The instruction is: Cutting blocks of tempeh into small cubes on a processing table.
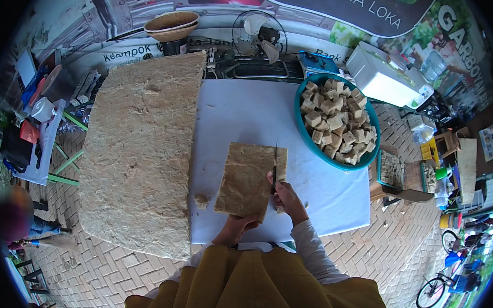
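Observation:
A square brown fibrous slab lies over a white-covered table. My left hand grips its lower edge, fingers closed round it. My right hand is closed on a dark, thin-bladed cutting tool, which lies along the slab's right side with its tip pointing away from me. Small loose scraps sit beside the slab. To the left, a much larger sheet of similar material covers the table's side. A teal basin at the upper right is heaped with cut cubes.
Behind the table stand a fan, stacked woven bowls and a white box. A cluttered side table and a partly visible person are at left. Trays and bicycles are at right.

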A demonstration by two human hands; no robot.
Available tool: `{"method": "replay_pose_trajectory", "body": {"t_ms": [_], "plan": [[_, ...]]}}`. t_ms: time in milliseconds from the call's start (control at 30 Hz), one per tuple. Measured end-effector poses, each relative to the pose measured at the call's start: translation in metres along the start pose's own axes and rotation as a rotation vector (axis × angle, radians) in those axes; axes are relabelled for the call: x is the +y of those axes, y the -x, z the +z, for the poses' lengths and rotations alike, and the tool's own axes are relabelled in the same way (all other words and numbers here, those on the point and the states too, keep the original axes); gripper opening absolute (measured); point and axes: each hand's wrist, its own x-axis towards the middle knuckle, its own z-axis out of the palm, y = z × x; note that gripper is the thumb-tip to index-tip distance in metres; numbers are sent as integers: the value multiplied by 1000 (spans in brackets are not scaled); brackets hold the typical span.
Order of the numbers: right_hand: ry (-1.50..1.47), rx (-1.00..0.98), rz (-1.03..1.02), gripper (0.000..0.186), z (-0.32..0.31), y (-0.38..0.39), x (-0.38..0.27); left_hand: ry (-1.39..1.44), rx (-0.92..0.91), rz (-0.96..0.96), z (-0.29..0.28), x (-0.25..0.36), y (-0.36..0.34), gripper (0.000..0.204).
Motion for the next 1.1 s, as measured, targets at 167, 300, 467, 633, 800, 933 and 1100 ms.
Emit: {"method": "replay_pose_trajectory", "body": {"t_ms": [167, 300, 467, 633, 800, 933, 1100], "plan": [[1, -15, -31, 58, 3, 1, -2, -5, 15, -7, -1, 0, 5, 43], [115, 104, -109, 60, 5, -11, 10, 32, 26, 24, 5, 3, 5, 40], [188, 157, -93, 58, 9, -12, 8, 53, 68, -13, 1, 3, 0, 37], [175, 192, -134, 57, 8, -18, 14, 107, 54, 16, 7, 8, 0, 36], [172, 192, -128, 56, 11, -15, 10, 112, 70, 20, 10, 17, 3, 34], [201, 209, -120, 57, 10, -14, 9, 70, 104, 41, 13, 22, 7, 28], [222, 207, -132, 57, 9, -19, 13, 49, 114, 60, 12, 28, 10, 26]]}}
